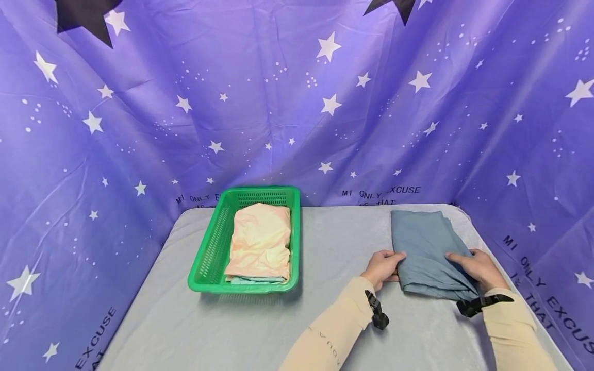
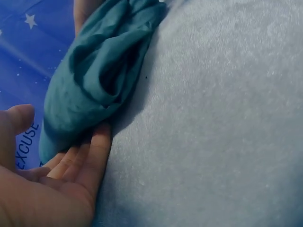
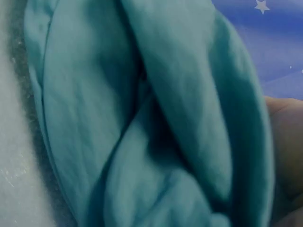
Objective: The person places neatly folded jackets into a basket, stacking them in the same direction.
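A folded blue-grey cloth (image 1: 424, 252) lies at the right of the table, its loose folds bunched along the near edge. At its left edge is my left hand (image 1: 382, 267); the left wrist view shows straight fingers (image 2: 90, 158) tucked under the cloth (image 2: 94, 80), with the thumb held apart from them. My right hand (image 1: 480, 268) grips the right side, thumb lying on top and the other fingers mostly hidden behind the edge. Folds of the cloth (image 3: 142, 118) fill most of the right wrist view, and only part of the right hand (image 3: 289, 146) shows there.
A green plastic basket (image 1: 197, 273) stands left of centre on the grey-covered table (image 1: 343, 319). Inside it, a folded peach cloth (image 1: 261, 237) lies over a mint-green one (image 1: 257, 281). Purple star-printed curtains (image 1: 274, 103) enclose the table at the back and sides.
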A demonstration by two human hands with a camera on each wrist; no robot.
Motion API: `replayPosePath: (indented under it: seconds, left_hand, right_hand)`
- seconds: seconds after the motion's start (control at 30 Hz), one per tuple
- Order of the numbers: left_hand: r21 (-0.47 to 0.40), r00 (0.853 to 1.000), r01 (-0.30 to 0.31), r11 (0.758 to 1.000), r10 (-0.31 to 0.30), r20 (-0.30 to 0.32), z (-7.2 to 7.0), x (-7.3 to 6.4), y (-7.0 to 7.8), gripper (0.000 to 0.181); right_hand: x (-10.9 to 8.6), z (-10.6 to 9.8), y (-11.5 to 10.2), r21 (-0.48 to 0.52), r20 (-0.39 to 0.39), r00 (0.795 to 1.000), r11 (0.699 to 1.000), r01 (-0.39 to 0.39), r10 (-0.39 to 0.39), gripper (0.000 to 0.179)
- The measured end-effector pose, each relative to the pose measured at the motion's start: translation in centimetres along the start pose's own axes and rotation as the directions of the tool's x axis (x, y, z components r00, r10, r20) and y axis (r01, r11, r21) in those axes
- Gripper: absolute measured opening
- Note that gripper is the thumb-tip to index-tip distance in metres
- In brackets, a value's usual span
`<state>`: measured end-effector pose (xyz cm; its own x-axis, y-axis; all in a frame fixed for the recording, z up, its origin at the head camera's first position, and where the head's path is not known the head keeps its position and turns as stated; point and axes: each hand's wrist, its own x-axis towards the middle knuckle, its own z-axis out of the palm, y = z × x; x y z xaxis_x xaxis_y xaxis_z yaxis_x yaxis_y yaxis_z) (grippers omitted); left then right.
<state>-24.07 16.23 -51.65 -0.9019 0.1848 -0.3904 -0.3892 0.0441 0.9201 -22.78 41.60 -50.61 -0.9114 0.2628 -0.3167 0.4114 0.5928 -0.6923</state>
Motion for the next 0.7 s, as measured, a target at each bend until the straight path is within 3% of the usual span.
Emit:
replayPosePath:
  seconds: [0.13,0.27,0.37,0.53,0.7]
  left_hand:
    - [0.061,1.000,-0.017,0.998,0.017,0.000,0.0,0.1,0.1,0.023]
    - [0.070,1.000,-0.018,0.997,0.017,0.014,0.0,0.2,0.1,0.023]
    - [0.061,1.000,-0.010,0.998,0.009,0.017,-0.2,0.2,0.0,0.026]
    - [0.058,1.000,0.000,0.998,0.000,0.003,-0.2,0.2,0.0,0.058]
    - [-0.004,0.999,-0.037,0.999,0.037,0.004,-0.2,0.2,0.0,0.044]
  right_hand:
    - [0.2,0.0,0.2,-0.046,0.081,0.996,0.998,0.050,-0.046,0.091]
    - [0.1,0.4,0.0,-0.009,0.100,0.992,0.997,0.081,-0.080,0.088]
    - [-0.1,0.9,-0.3,0.026,0.085,0.992,0.995,0.096,-0.098,0.085]
    - [-0.7,1.5,-0.9,0.042,0.045,0.988,0.989,0.144,-0.146,0.082]
    - [-1.3,1.9,-1.4,0.083,0.018,0.984,0.981,0.177,-0.179,0.082]
